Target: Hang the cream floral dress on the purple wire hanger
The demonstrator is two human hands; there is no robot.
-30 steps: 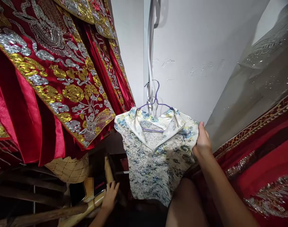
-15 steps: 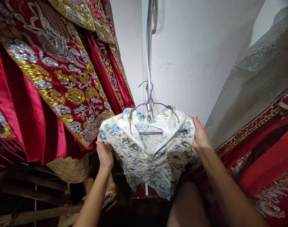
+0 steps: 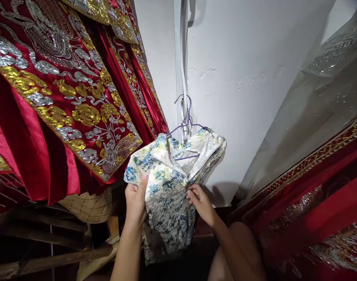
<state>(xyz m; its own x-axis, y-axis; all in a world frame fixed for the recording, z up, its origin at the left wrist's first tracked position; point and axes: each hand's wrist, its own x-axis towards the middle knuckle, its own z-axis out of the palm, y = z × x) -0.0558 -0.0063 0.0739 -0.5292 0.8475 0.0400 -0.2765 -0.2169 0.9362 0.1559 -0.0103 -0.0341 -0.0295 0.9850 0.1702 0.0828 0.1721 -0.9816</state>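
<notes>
A floral shirt [image 3: 163, 171] in white, blue and yellow hangs from a purple wire hanger [image 3: 190, 121], whose hook is at a white strap [image 3: 183, 74]. My left hand [image 3: 136, 197] grips the shirt's side just below the left sleeve, thumb on the front of the cloth. The fingers of my right hand [image 3: 197, 199] pinch the front of the shirt just under the point of the open collar. The lower part of the shirt hangs in folds, in shadow.
Red garments with gold and silver embroidery [image 3: 87, 113] hang at the left. A white wall [image 3: 231, 78] stands behind. Red beaded fabric [image 3: 322, 210] and a sheer sparkly cloth [image 3: 336, 58] are at the right. Wooden poles [image 3: 55, 259] and a woven hat-like item [image 3: 89, 207] lie lower left.
My right hand has left the right sleeve and moved inward to the shirt's front. My left hand has shifted from the sleeve edge onto the side. The shirt's right side has turned away.
</notes>
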